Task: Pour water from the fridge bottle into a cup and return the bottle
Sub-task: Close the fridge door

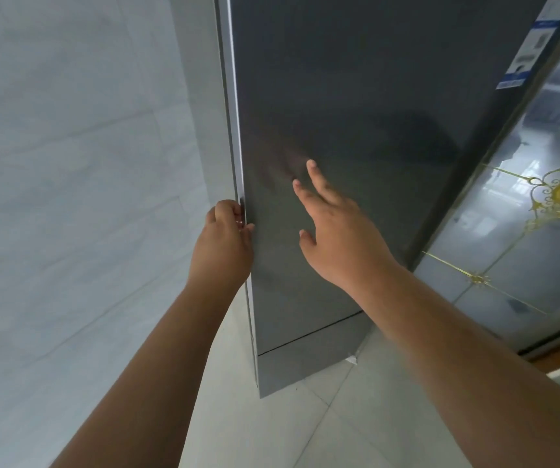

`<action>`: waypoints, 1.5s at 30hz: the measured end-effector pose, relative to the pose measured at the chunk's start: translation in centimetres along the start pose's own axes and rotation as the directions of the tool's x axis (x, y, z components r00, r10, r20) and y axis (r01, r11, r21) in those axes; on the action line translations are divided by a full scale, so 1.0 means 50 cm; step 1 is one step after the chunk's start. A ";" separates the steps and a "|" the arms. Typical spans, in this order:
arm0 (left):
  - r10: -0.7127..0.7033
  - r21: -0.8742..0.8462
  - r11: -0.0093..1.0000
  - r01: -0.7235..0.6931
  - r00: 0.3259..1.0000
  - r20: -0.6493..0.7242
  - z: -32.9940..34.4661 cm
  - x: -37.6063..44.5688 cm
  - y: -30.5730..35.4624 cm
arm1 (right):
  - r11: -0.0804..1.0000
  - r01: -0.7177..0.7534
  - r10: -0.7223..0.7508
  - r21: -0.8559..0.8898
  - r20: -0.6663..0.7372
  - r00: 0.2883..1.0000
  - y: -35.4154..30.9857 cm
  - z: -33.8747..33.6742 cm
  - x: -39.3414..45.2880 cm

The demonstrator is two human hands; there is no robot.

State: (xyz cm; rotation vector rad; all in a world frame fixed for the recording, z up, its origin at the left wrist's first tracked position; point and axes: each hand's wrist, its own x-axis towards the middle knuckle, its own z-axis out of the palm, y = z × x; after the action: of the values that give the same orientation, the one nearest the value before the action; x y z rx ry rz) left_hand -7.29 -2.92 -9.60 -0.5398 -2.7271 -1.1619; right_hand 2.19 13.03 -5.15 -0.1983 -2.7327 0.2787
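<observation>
A tall dark grey fridge [356, 113] fills the middle of the head view, its upper door closed. My left hand [226, 238] grips the door's left edge, fingers curled round it at about mid-height. My right hand [332, 231] hovers flat before the door's front with fingers straight and spread; I cannot tell whether the fingertips touch the surface. No bottle or cup is visible.
A pale tiled wall [69, 197] stands close on the left of the fridge. A glass sliding door with gold ornament [525, 214] is on the right. A label sticker [528, 42] sits at the fridge's top right. Light floor tiles [305, 417] lie below.
</observation>
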 end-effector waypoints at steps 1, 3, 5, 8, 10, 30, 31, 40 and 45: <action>0.002 0.004 1.000 -0.002 1.000 0.001 0.000 0.003 -0.001 | 1.000 -0.003 0.003 0.000 0.000 1.000 -0.002 0.001 0.001; 0.011 0.007 1.000 -0.011 1.000 0.002 0.000 0.009 -0.003 | 1.000 -0.016 0.016 0.001 0.001 1.000 -0.005 0.003 0.005; 0.019 0.010 1.000 -0.019 1.000 0.003 0.001 0.014 -0.005 | 1.000 -0.029 0.029 -0.002 -0.003 1.000 -0.007 0.004 0.009; 0.032 0.010 0.999 -0.032 0.999 0.000 0.003 0.018 -0.010 | 0.999 -0.039 0.039 0.002 -0.007 0.999 -0.010 0.009 0.011; 0.033 0.003 0.999 -0.033 0.999 0.003 0.004 0.019 -0.011 | 0.999 -0.046 0.046 0.007 -0.006 0.999 -0.012 0.012 0.010; 0.326 0.075 0.945 -0.320 0.939 -0.111 0.042 -0.092 0.039 | 0.943 -0.329 0.323 0.052 0.098 0.941 0.021 0.005 -0.083; 0.342 0.068 0.939 -0.338 0.938 -0.058 0.050 -0.096 0.051 | 0.936 -0.348 0.341 0.054 0.098 0.935 0.029 0.001 -0.095; 0.525 -0.267 0.851 -0.452 0.722 0.450 0.214 -0.164 0.181 | 0.731 -0.681 0.680 0.045 0.038 0.733 0.166 -0.087 -0.353; 0.642 -0.365 0.757 -0.543 0.512 0.570 0.302 -0.279 0.316 | 0.552 -0.833 0.834 0.041 -0.055 0.550 0.215 -0.156 -0.556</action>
State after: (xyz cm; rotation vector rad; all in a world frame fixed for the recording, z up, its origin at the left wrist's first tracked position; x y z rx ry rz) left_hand 11.84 14.21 -13.00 -2.1040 -2.4944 -1.0806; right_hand 31.76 19.85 -10.50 -1.5048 -2.3385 0.5189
